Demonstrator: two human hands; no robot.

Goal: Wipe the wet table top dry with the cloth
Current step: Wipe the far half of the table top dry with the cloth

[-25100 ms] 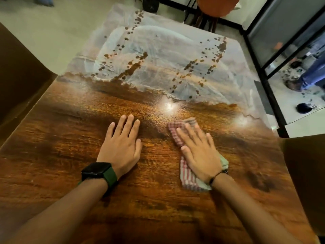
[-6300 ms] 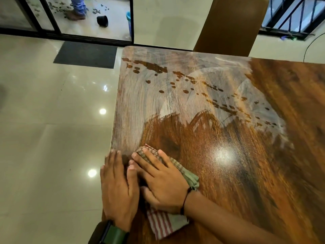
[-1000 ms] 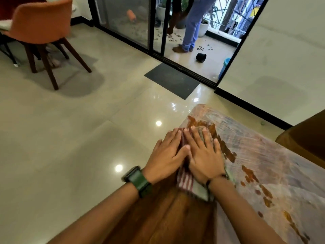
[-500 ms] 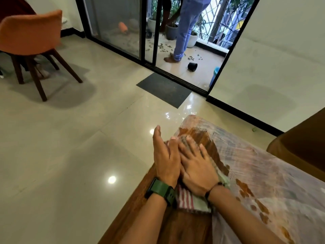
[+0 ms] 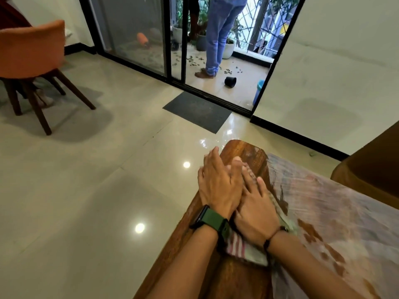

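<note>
Both hands have slid up the table's left edge toward its far corner since half a second ago, and a strip of dark, dry wood now shows along that edge where wet haze was. On the table (image 5: 241, 277), the cloth (image 5: 241, 248) lies flat under the right hand (image 5: 255, 214), whose fingers are straight and spread, pressing down without curling round it. A striped end of the cloth sticks out toward the person, just beside the left wrist. The left hand (image 5: 217, 186) rests partly on top of the right hand, fingers straight and held close together, pointing to the far corner. It holds nothing. Most of the wet part lies to the right of the hands, pale and streaky with dark drops. A small wet patch also sits at the corner, just past the fingertips. So the next wipe likely needs to go right, away from the table's left edge.
</note>
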